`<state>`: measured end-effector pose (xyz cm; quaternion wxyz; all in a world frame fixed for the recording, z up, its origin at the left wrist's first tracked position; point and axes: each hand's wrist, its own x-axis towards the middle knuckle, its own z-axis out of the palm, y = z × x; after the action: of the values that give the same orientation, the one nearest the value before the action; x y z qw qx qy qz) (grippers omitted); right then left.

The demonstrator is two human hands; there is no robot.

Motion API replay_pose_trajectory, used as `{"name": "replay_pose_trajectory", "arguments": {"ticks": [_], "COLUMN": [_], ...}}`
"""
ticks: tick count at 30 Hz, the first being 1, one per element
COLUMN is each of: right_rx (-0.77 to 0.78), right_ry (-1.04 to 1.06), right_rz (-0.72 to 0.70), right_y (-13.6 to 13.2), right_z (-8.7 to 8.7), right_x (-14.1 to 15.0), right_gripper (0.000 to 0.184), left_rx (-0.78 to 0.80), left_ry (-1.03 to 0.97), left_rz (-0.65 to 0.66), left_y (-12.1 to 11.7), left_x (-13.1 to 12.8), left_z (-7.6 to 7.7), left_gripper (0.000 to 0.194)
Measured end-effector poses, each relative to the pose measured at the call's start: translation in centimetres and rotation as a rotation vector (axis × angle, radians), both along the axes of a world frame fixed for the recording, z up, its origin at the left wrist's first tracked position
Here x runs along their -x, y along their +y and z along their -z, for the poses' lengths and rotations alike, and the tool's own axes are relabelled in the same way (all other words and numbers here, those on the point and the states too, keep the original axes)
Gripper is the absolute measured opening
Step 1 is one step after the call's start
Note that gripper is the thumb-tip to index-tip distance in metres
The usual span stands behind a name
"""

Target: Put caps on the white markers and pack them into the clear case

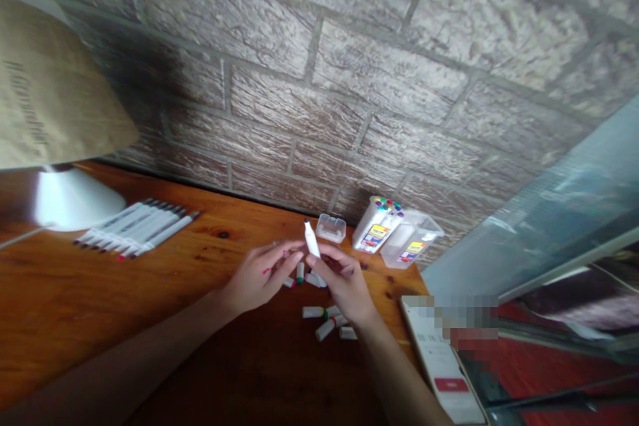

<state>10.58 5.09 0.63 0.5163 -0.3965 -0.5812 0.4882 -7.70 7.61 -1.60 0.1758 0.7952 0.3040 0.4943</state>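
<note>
In the head view, my right hand (pixel 347 283) is closed around a white marker (pixel 311 239). The marker tilts upward, and its dark tip end shows uncapped. Close to its left side is my left hand (pixel 259 276), with thumb and index finger drawn together; whatever they may hold is hidden. Red ink marks show on that hand. Below and between the hands lie several short white marker caps with coloured bands, among them a green-banded cap (pixel 300 272) and a red-banded cap (pixel 327 328). My right hand partly covers some of these pieces.
A row of capped markers (pixel 140 229) lies at left beside a lamp (pixel 74 196). Against the brick wall (pixel 299 113) stand a small clear box (pixel 331 229), a case full of markers (pixel 377 226) and an open clear case (pixel 412 239). A white box (pixel 444 359) is at right.
</note>
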Motion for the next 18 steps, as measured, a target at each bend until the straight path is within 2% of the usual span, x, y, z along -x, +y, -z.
{"name": "replay_pose_trajectory", "arguments": {"ticks": [4,9,14,18], "right_rx": [0.026,0.028,0.048,0.062], "right_ry": [0.044,0.043,0.010,-0.015], "right_rz": [0.049,0.029,-0.034,-0.111], "right_y": [0.2,-0.1,-0.5,-0.6], "right_z": [-0.2,-0.3,0.1,0.6], "right_x": [-0.2,0.1,0.7,1.1], "right_gripper": [0.023,0.026,0.030,0.030], "left_rx": [-0.029,-0.029,0.068,0.162], "left_ry": [0.005,-0.004,-0.114,-0.219], "left_rz": [-0.019,-0.010,0.003,0.083], "left_y": [0.1,0.0,-0.1,0.3], "left_x": [-0.1,-0.2,-0.4,-0.7], "left_z": [0.2,0.1,-0.9,-1.3], "left_gripper": [0.025,0.023,0.023,0.024]}}
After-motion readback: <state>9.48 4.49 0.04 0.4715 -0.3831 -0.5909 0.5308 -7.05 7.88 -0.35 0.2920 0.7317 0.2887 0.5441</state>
